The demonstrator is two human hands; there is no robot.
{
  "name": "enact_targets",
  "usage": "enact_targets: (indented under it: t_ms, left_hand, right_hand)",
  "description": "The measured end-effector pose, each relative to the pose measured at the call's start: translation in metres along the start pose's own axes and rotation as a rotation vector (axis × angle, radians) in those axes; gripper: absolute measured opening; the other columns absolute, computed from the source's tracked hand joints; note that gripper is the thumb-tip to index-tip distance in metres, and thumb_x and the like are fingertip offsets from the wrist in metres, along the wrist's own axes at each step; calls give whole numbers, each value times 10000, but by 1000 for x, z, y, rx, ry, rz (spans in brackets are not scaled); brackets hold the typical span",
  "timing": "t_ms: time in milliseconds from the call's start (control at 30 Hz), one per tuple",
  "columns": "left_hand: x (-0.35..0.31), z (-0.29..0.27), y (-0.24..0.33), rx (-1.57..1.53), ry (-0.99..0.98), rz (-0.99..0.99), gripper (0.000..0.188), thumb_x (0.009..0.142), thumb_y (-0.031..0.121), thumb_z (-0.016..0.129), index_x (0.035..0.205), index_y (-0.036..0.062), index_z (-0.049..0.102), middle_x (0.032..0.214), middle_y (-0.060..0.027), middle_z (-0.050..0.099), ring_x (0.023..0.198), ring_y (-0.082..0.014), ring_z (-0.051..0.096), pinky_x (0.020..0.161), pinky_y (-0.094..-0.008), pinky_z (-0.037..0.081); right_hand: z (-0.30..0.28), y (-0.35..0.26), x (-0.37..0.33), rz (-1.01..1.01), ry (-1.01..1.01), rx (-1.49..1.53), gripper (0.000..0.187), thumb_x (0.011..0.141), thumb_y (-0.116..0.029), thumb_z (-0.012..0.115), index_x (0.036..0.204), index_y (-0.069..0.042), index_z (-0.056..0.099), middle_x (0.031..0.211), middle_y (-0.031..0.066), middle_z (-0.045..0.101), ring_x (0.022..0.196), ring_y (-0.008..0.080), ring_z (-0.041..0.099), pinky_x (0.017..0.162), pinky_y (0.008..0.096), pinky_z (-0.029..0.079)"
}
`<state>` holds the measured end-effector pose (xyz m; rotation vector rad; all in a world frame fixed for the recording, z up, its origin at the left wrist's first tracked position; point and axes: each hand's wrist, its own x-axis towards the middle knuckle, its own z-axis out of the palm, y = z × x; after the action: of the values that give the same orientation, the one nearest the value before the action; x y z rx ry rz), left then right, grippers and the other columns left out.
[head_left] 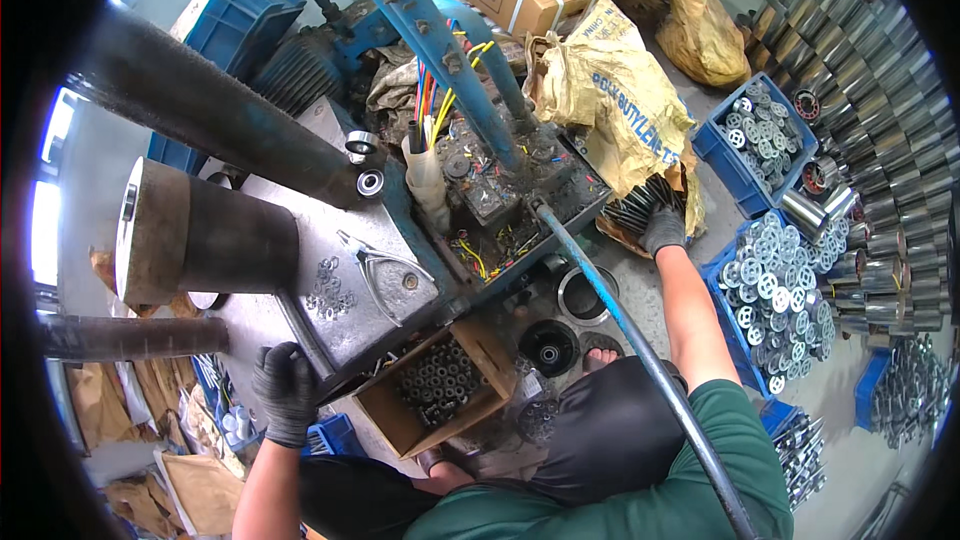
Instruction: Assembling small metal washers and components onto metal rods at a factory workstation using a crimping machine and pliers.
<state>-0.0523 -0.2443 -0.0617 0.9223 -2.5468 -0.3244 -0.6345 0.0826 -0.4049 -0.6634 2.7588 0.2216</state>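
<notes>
My left hand (284,395), in a dark grey glove, is raised beside the front edge of the metal machine table (255,202). Its fingers are curled in and hide whatever the palm holds, if anything. My right hand (662,230), gloved the same way, reaches into the mouth of a yellow sack (618,105) on the right. There its fingers close on some of the dark metal rods (630,208); the fingertips are partly hidden among them. Pliers (385,275) and a scatter of small rings (328,290) lie on the machine table. Two bearings (370,183) sit by its thick column.
A blue lever (610,300) slants across in front of me. Below the table stands a cardboard box (490,350) of small metal parts. Blue crates (735,175) with slotted discs (775,290) stand at the right, beside stacked metal cylinders (880,140). Coloured wires (440,110) stick up mid-bench.
</notes>
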Motion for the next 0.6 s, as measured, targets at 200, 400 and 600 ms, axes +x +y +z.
enact_targets:
  t_ms: [200,400,600]
  left_hand:
    - [-11,-2,-18,45,-52,-60,200,908,215,655,1029,56,638,852,-165,585,769,-365,596,700,-450,472]
    - [0,10,-8,-8,-17,-18,191,910,215,654,1017,58,637,862,-169,603,785,-362,610,699,-447,475]
    - [-4,5,-12,-42,28,-29,207,913,233,659,1009,51,634,845,-165,596,769,-352,612,693,-441,474]
  right_hand:
    - [-14,-18,-24,-40,-61,-29,922,729,-446,777,1480,-29,443,1555,280,347,1422,406,386,1178,407,359]
    - [-14,4,-9,-317,93,-48,896,862,-585,636,1582,-152,323,1623,199,292,1506,320,296,1219,381,286]
    - [-19,-31,-34,-156,-40,15,542,891,-323,630,1345,-34,565,1370,221,575,1275,352,566,1043,435,470]
